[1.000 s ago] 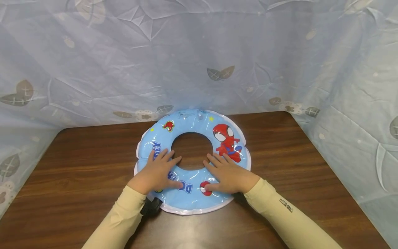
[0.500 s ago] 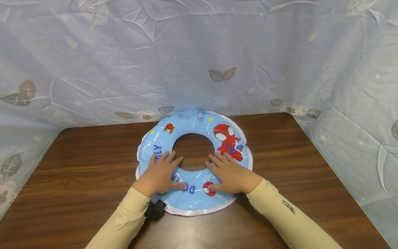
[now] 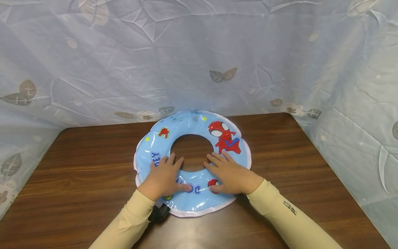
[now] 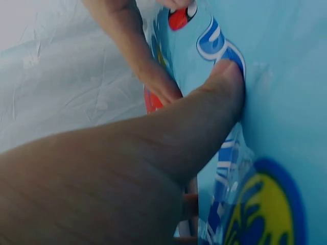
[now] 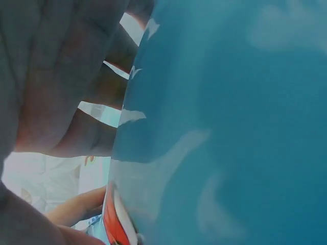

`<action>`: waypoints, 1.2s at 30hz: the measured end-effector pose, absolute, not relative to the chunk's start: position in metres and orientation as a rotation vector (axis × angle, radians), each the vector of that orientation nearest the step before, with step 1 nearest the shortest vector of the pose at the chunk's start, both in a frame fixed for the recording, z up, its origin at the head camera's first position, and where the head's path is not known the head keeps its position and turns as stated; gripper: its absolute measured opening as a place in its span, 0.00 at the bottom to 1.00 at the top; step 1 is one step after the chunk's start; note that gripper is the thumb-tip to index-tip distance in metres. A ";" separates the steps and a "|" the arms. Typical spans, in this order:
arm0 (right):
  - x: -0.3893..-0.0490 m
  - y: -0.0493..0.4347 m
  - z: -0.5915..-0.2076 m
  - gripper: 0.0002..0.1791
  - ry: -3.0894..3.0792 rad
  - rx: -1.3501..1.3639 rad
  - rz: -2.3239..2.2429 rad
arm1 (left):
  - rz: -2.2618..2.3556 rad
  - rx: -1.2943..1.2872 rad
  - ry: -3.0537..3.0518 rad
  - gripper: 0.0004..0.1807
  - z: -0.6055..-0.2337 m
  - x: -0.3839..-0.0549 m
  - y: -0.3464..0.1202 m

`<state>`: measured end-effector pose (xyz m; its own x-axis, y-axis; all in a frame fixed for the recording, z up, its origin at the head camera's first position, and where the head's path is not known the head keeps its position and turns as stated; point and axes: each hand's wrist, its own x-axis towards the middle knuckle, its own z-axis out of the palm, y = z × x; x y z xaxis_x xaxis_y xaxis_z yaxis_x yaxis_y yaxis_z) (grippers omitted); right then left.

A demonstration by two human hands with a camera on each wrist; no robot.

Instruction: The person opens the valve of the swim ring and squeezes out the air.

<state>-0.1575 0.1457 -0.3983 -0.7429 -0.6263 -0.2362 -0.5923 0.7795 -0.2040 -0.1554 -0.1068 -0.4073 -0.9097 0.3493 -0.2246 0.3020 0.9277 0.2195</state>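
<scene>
A light-blue inflatable swim ring [image 3: 186, 126] lies flat on the wooden table, printed with a red cartoon figure, lettering and small stars. My left hand [image 3: 164, 177] rests on its near left part, fingers spread toward the centre hole. In the left wrist view the left thumb [image 4: 204, 115] lies over the blue lettering. On the near right part rests my right hand [image 3: 231, 175], its fingers also spread and its thumb on a small red face print. The right wrist view shows separated fingers [image 5: 92, 135] against the ring's glossy side.
The dark wooden table [image 3: 84, 180] reaches back to a pale curtain [image 3: 186, 62] with leaf prints. The ring's far edge is close to that curtain. A black device [image 3: 159, 212] sits at the left wrist, beside the ring's near edge.
The swim ring has turned a little counterclockwise: the red figure shifted up and left, the near lettering to the right. My left hand slid right and slightly nearer; the right stayed almost in place.
</scene>
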 end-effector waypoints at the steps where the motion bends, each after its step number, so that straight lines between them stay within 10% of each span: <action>1: -0.157 0.146 -0.398 0.47 2.683 -0.952 -0.164 | 0.264 0.479 2.827 0.58 -0.407 -0.154 -0.106; 36: -0.151 0.138 -0.393 0.28 2.504 -1.110 -0.315 | 0.319 0.465 2.837 0.51 -0.397 -0.152 -0.107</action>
<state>-0.1509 0.1381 -0.3927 -0.6146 -0.7475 -0.2519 -0.6618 0.6624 -0.3511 -0.1520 -0.1068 -0.3973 -0.9184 0.3375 -0.2065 0.2833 0.9252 0.2524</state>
